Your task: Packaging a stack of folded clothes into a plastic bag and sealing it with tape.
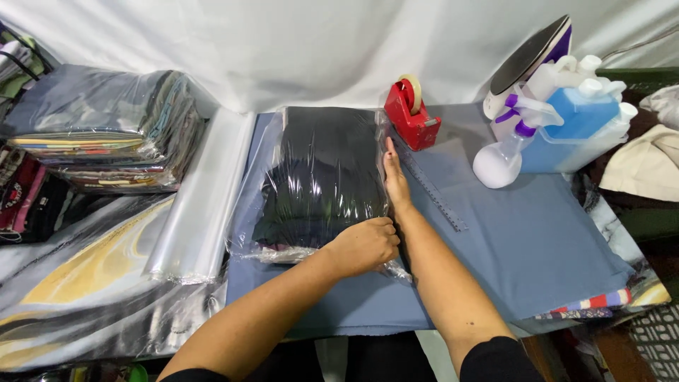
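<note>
A dark folded garment in a clear plastic bag [318, 180] is laid on the blue-covered table [537, 240]. Its near edge is pinched by the left hand [363, 245]; its right edge is pressed by the flat, unclenched right hand [395, 178]. A red tape dispenser [410, 114] is set just beyond.

The blue cloth [537, 247] lies bare to the right of the bagged dark garment [318, 177], crossed only by a ruler [433, 189], so a hand could pass there. Behind it, a red tape dispenser [410, 117], an iron [530, 60] and 1 spray bottle [503, 152] block the back edge. Left of the garment, a stack of clear bags [201, 198] and a pile of packed garments [106, 131] close that side.
</note>
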